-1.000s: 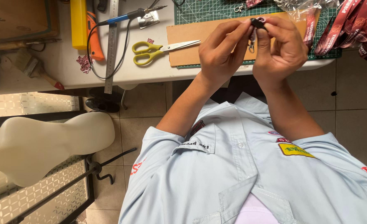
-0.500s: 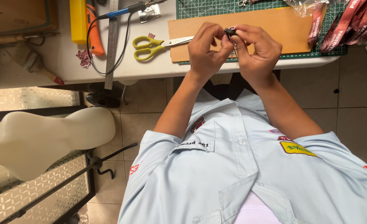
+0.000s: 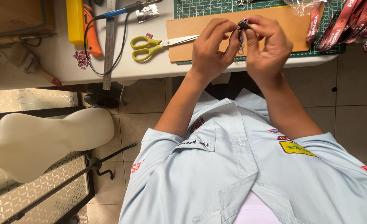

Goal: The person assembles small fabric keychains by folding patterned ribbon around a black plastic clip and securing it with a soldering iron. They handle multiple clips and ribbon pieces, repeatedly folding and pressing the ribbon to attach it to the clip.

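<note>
1. Both sets of fingertips are pinched together on a small dark clip (image 3: 244, 26), with a thin metal hook dangling below it. The left hand (image 3: 210, 52) grips from one side, the right hand (image 3: 266, 49) from the other.
2. Compared with a second ago, the hands have drifted a bit left over the brown board (image 3: 183, 31), grip unchanged, so the fiddling looks ongoing.
3. Further out: yellow scissors (image 3: 147, 47), steel ruler (image 3: 108, 49), red lanyards (image 3: 349, 23) on the green cutting mat (image 3: 200, 6).
</note>
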